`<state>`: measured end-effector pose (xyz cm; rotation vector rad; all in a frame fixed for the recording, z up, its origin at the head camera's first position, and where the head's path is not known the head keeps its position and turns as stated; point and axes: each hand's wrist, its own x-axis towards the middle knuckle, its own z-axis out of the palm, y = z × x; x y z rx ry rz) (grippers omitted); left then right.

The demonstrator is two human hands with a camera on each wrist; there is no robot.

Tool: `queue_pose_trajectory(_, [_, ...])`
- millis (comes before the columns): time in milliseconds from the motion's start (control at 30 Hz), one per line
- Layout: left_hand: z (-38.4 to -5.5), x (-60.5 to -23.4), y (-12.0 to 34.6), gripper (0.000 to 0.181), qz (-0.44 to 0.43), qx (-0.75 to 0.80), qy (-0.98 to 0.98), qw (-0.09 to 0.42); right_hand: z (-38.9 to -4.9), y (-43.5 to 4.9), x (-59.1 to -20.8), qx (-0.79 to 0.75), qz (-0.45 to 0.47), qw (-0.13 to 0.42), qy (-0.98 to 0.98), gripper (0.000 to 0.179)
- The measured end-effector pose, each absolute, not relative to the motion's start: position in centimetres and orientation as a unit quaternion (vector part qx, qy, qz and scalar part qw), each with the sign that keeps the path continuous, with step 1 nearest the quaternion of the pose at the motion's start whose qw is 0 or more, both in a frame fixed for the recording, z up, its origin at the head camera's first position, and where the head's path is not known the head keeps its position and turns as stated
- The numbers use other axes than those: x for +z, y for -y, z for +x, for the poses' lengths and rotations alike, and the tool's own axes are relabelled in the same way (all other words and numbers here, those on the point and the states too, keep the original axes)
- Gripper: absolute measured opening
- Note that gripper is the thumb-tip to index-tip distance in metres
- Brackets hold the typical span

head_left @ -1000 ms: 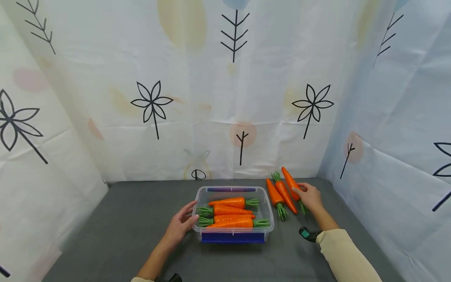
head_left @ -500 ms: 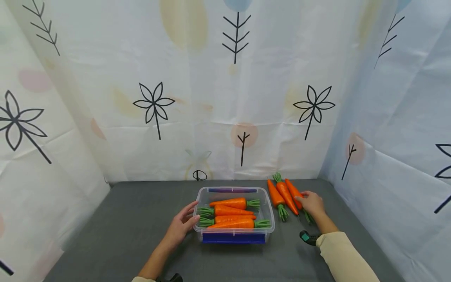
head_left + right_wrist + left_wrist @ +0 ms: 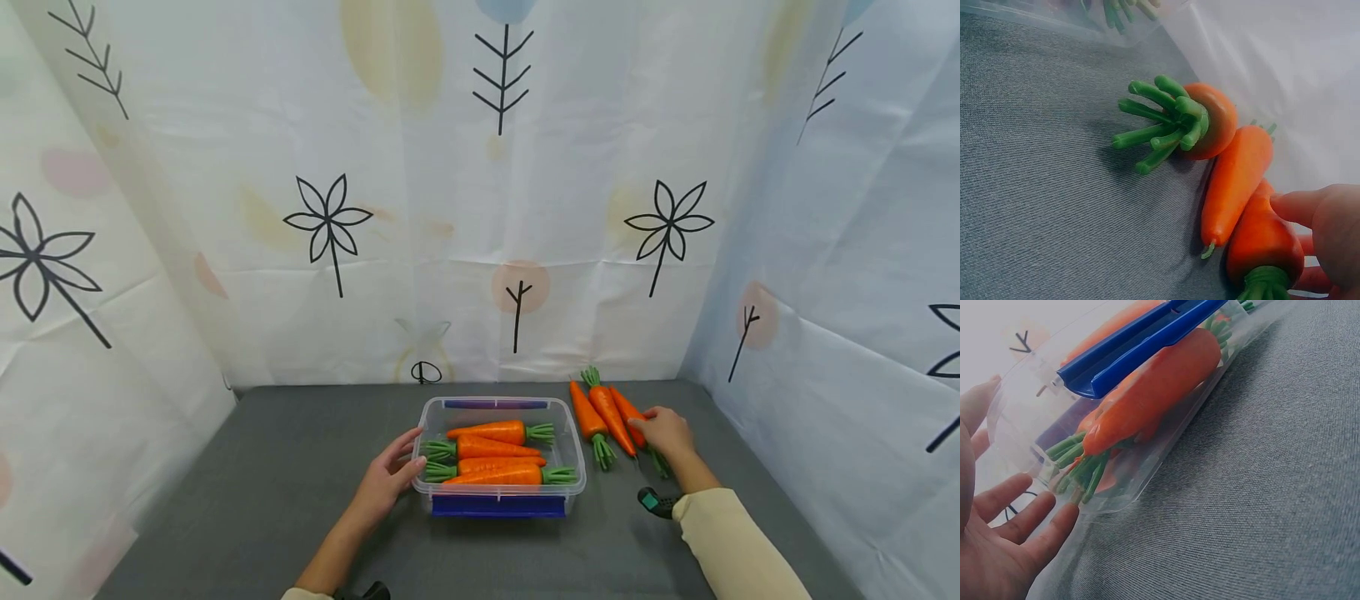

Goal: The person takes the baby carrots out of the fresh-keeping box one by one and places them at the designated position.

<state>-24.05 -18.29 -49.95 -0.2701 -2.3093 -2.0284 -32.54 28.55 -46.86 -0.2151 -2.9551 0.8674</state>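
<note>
The left hand (image 3: 384, 479) rests at the left end of a clear plastic box (image 3: 498, 490), with its fingers spread and straight against the wall; the left wrist view shows them separated. The box stands on the grey counter (image 3: 300, 467), its blue latch (image 3: 498, 506) turned to the near side. Inside lie four orange carrots (image 3: 491, 477), one behind another; the nearest and the farthest have their green tops to the right, the two between to the left.

To the right of the box, three more carrots lie close side by side on the counter. The left carrot (image 3: 587, 410) has its top to the near side, the middle carrot (image 3: 611, 421) to the far side. The right carrot (image 3: 626, 404), top also near, is pinched by the right hand (image 3: 667, 433): the thumb presses its left side, and the other fingers seem to be on its right side, though partly hidden.
</note>
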Motion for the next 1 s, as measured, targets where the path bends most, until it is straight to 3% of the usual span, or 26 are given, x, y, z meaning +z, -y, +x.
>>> queue_pose_trajectory(200, [-24.1, -50.1, 18.3, 0.052, -0.082, -0.656, 0.749, 0.026, -32.5, -28.7, -46.6, 0.302, -0.072, 0.039, 0.950, 0.050])
queue_pose_trajectory(533, [-24.2, -50.0, 18.2, 0.051, -0.076, -0.663, 0.744, 0.026, -32.6, -26.5, -45.0, 0.345, -0.036, 0.152, 0.926, 0.042])
queue_pose_trajectory(1000, [-24.0, -49.7, 18.2, 0.052, -0.077, -0.667, 0.741, 0.025, -30.8, -20.5, -42.1, 0.415, 0.053, 0.168, 0.893, 0.039])
